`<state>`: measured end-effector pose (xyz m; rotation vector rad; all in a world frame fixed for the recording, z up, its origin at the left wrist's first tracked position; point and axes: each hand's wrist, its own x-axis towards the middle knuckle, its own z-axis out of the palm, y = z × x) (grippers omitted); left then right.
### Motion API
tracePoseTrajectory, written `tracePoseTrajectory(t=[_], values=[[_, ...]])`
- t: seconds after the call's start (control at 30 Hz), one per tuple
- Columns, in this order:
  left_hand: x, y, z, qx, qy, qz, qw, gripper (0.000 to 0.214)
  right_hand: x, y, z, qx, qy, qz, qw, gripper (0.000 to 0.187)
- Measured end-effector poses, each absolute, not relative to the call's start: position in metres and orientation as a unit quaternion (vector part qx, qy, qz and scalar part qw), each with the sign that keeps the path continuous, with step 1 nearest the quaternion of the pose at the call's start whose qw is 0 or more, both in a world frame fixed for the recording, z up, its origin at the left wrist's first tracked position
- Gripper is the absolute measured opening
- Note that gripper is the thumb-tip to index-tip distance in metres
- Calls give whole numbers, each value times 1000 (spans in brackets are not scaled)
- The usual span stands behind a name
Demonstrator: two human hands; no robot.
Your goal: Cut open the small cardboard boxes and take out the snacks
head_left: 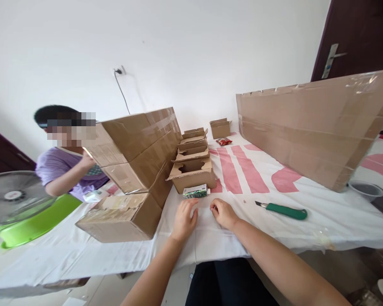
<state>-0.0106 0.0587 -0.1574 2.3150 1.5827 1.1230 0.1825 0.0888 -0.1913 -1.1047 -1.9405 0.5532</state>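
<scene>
On the white cloth near the table's front edge, my left hand (184, 217) rests with its fingers loosely bent and the thumb apart, holding nothing. A small green and white carton (195, 191) lies on its side just beyond those fingertips. My right hand (225, 213) is a short way to the right, its fingers curled in toward the thumb, with nothing visible in them. Behind the carton stands an open cardboard box (194, 178), the nearest of several in a row. A green utility knife (285, 210) with its blade out lies to the right of my right hand.
Stacked cardboard boxes (147, 153) form a wall on the left, and a person (64, 165) sits behind it. A long cardboard panel (306, 127) stands at right. Farther back are a red packet (224, 141) and a small box (220, 128). A grey bowl (366, 190) sits far right.
</scene>
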Motion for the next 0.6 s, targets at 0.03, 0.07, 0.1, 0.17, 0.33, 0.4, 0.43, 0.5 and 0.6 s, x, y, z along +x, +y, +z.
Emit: tracePoseTrajectory(t=[0.03,0.07,0.1,0.17,0.33,0.4,0.43,0.5,0.6], values=[[-19,49,-150,756,531,380,36,25,183,88,-191,-439,-769,223,407,17],[-30,39,-143,742,544,393,-1,25,182,87,-190,-439,-770,226,404,17],[-42,29,-136,708,569,408,-94,26,182,87,-189,-439,-770,230,402,17],[-67,11,-123,609,633,422,-225,32,180,84,-188,-433,-774,234,397,17],[-116,-13,-108,486,773,370,-169,62,174,79,-183,-428,-787,230,381,19],[-122,-16,-109,478,784,371,-134,63,176,79,-179,-440,-787,218,374,19],[-123,-17,-111,471,787,377,-130,63,179,80,-176,-448,-786,210,371,20],[-122,-21,-115,470,783,383,-136,61,191,84,-170,-469,-782,188,365,22],[-114,-31,-121,508,745,397,-170,57,225,90,-162,-517,-767,148,351,27]])
